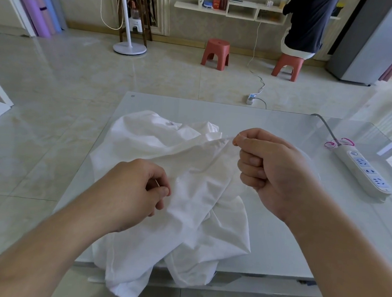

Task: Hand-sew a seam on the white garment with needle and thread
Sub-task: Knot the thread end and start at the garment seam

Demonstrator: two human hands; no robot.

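The white garment (158,145) lies crumpled across the glass table (273,121), its lower part hanging over the near edge. My left hand (138,190) pinches the fabric at its left side, and a thin needle (157,183) shows between thumb and forefinger. My right hand (265,167) is raised a little above the table, fingers curled, pinching the lifted hem edge of the garment between thumb and forefinger. The cloth is stretched taut between both hands. Thread is too fine to make out.
A white power strip (363,169) with a grey cable and a pink band lies at the table's right. Beyond the table: two red stools (215,53), a fan stand (129,47), a floor socket (251,98), and a seated person (305,23).
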